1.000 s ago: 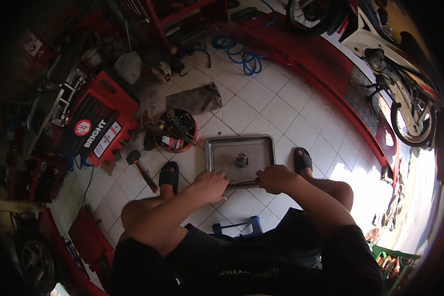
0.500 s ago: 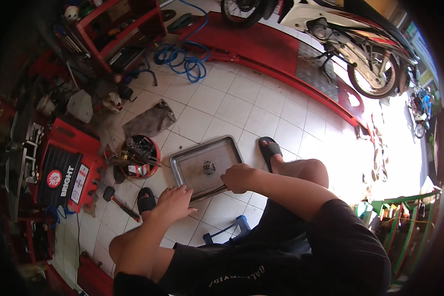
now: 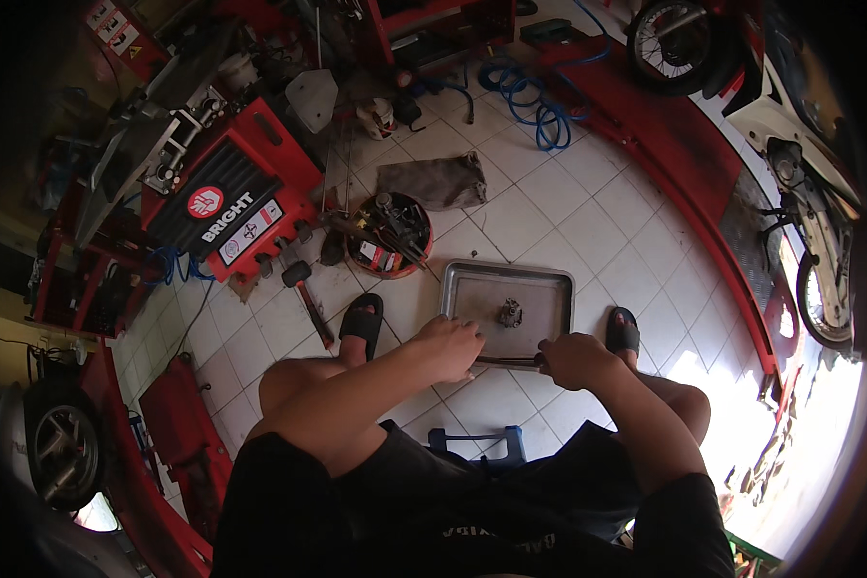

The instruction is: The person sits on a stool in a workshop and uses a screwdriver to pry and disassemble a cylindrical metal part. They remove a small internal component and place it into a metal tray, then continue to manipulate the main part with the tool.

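While two hands [image 3: 511,354] grip one rod [image 3: 509,361], one tray [image 3: 462,289] waits.

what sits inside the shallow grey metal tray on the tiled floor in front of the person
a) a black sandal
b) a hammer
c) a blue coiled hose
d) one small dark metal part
d: only one small dark metal part lies near the middle of the shallow grey metal tray; the blue coiled hose, hammer and black sandals are all on the floor outside it.

Left hand [image 3: 450,347] curled knuckles-up, right hand [image 3: 573,359] fisted just beside it, forearms converging forward
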The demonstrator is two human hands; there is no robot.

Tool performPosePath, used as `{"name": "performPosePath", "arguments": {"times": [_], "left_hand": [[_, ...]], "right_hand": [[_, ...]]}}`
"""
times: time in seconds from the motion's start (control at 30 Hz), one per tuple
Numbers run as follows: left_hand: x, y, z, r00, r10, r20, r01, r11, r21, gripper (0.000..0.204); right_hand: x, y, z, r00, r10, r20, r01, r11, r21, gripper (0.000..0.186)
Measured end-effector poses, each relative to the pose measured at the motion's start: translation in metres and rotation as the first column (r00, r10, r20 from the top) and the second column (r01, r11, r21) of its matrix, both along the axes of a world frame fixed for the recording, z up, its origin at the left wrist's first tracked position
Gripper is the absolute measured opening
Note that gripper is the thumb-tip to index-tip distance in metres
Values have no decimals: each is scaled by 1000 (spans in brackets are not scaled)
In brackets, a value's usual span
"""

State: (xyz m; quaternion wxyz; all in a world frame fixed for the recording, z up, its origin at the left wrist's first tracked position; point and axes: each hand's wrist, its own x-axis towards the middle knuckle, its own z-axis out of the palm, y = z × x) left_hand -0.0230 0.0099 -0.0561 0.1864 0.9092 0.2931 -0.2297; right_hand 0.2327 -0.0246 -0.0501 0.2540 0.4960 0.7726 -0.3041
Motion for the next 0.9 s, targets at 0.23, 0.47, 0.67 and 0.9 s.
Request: {"name": "performPosePath", "arguments": {"times": [0.23,0.47,0.67,0.9], "left_hand": [[11,-1,6,999,45,-30,-46,997,-54,61],[22,0,10,998,37,-56,-40,998,-56,64],[7,-1,13,998,50,-37,-51,997,-51,56],[-2,0,-3,1000,7,6,-7,1000,23,51]], "right_hand": [[14,-3,-17,997,22,-70,-19,998,53,28],[18,0,-16,1000,5,-19,-4,1000,11,22],[3,0,-2,1000,24,-17,-23,1000,1,30],[-6,3,5,1000,20,-6,-20,1000,-17,34]]}}
